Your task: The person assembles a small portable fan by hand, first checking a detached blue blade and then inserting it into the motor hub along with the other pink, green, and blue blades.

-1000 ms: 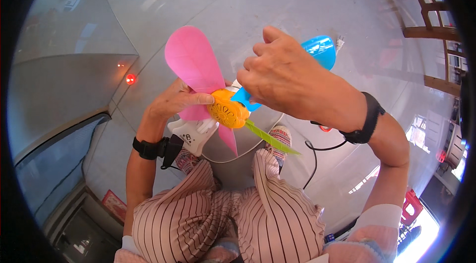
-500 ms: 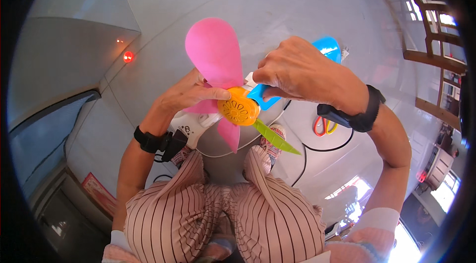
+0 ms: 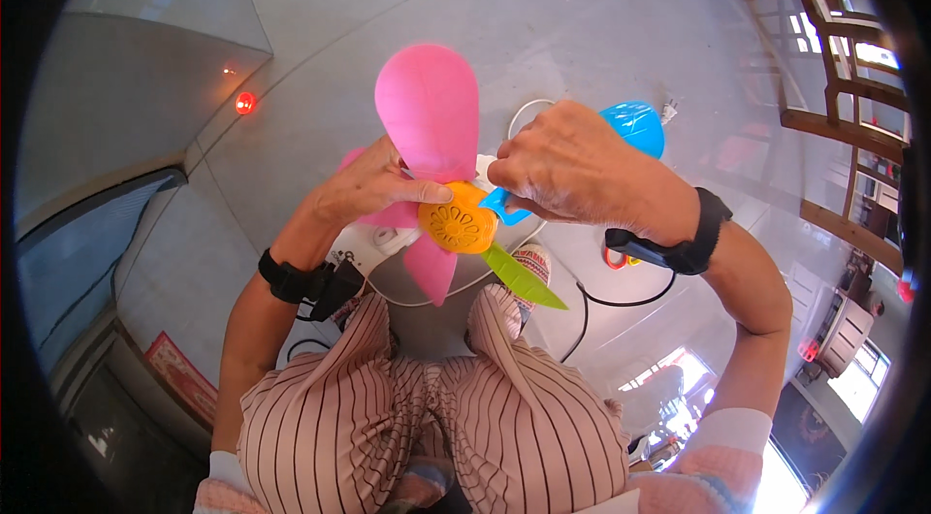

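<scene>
I hold a plastic toy flower (image 3: 456, 218) in front of me, above my striped lap. It has an orange round centre, large pink petals (image 3: 429, 112) and a green leaf (image 3: 522, 278). My left hand (image 3: 373, 186) grips the flower at its left side, thumb on the orange centre. My right hand (image 3: 572, 170) pinches a blue petal (image 3: 635, 124) at its narrow end, against the centre's right edge. Both wrists carry black bands.
A grey tiled floor lies below. White and black cables (image 3: 592, 301) and a white box (image 3: 373, 242) rest by my feet. A red light (image 3: 244, 103) glows at the left. Wooden chairs (image 3: 834, 78) stand at the right edge.
The flower has shifted toward the middle of the view and the big pink petal stands more upright. My right hand has brought the blue petal's end to the orange centre.
</scene>
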`<act>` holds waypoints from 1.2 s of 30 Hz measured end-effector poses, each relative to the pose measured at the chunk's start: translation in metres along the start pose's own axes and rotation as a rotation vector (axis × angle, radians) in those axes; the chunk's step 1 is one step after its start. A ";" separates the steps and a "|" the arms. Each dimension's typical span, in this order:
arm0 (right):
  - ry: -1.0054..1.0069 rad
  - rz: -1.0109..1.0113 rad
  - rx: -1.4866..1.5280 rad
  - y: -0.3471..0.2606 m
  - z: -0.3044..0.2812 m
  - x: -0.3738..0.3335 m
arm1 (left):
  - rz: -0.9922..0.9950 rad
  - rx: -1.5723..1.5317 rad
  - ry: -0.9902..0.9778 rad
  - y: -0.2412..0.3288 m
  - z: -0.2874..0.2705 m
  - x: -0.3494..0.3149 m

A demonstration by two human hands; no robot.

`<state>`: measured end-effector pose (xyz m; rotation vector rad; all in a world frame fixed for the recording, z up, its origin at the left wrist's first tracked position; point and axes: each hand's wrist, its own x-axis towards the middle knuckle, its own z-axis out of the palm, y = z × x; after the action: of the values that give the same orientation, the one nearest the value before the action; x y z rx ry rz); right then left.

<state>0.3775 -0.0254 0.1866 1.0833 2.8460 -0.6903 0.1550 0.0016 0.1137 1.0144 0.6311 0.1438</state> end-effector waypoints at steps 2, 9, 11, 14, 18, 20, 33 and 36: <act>0.021 -0.014 0.016 -0.001 0.001 -0.002 | 0.000 0.027 0.001 -0.002 0.001 0.001; 0.041 -0.017 -0.089 -0.022 -0.009 -0.005 | -0.089 0.145 0.004 0.000 -0.005 -0.008; 0.043 -0.019 -0.135 -0.029 -0.015 -0.005 | -0.089 0.138 -0.012 0.003 -0.004 -0.010; 0.001 -0.002 -0.192 -0.037 -0.025 -0.007 | -0.072 0.133 -0.064 0.003 -0.005 -0.009; 0.063 0.024 -0.161 -0.037 -0.022 -0.009 | -0.060 0.062 -0.053 -0.003 -0.004 -0.011; 0.067 0.051 -0.098 -0.036 -0.020 -0.012 | -0.054 0.074 -0.060 -0.001 -0.003 -0.010; 0.340 0.274 0.680 0.019 0.022 -0.056 | -0.026 0.149 -0.075 0.001 -0.010 -0.008; 0.167 0.569 0.784 0.033 0.069 -0.105 | 0.002 0.071 -0.066 0.000 -0.012 -0.009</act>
<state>0.4684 -0.0977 0.1298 1.9845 2.1572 -1.7470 0.1411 0.0065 0.1130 1.0845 0.5780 0.0895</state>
